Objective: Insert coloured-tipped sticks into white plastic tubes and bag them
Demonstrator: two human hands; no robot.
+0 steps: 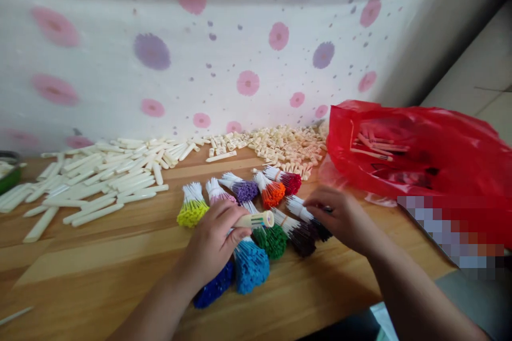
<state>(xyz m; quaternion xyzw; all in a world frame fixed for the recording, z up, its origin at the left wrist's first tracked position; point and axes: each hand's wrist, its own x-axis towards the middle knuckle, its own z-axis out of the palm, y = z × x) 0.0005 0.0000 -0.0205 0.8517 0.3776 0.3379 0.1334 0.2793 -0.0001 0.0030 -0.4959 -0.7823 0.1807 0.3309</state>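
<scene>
My left hand is wrapped round a cream multicolour pen barrel, its open end turned to the right and coloured sliders showing along its side. At the black refill bundle, my right hand has its fingers pinched together; a small dark tip shows there, but what they grip is unclear. Tied bundles of thin white pen refills with coloured ends lie around both hands: yellow, purple, orange, red, green, light blue, dark blue and a dark brownish one. My left hand partly covers a pink bundle.
Long cream pen tubes are heaped on the wooden table at left. Small cream pen parts are piled along the back. A red plastic bag holding pen pieces stands at right. A green container shows at the left edge.
</scene>
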